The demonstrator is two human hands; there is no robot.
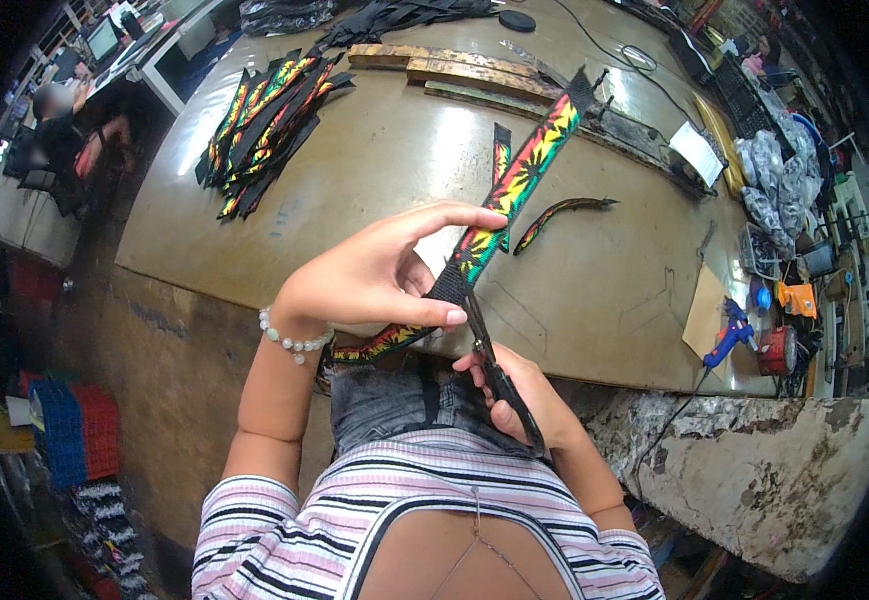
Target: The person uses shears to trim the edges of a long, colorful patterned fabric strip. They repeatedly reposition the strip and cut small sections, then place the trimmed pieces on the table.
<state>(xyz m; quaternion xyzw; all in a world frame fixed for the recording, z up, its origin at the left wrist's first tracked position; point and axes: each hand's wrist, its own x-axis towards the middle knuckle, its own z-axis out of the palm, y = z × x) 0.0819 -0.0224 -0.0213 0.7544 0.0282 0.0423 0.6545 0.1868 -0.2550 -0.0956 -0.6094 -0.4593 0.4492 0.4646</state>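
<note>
Pinched between the thumb and fingers of my left hand (374, 255) is a printed strap (524, 170), black with red, yellow and green leaf shapes. It runs from the far right down toward my waist, its lower end hanging below my wrist. My right hand (529, 400) grips black-handled scissors (499, 375), whose blades reach the strap's edge just beside my left thumb. Whether the blades have cut into it, I cannot tell. Beyond the strap lie a short printed piece (501, 155) and a curved printed piece (559, 210) on the table.
A pile of similar straps (264, 130) lies at the table's (374, 130) far left. Wooden bars (464, 75) stretch across the back. At right are a blue glue gun (729, 335) with a cord, a red round tin (777, 350) and plastic bags (769, 180). A person (59, 140) sits far left.
</note>
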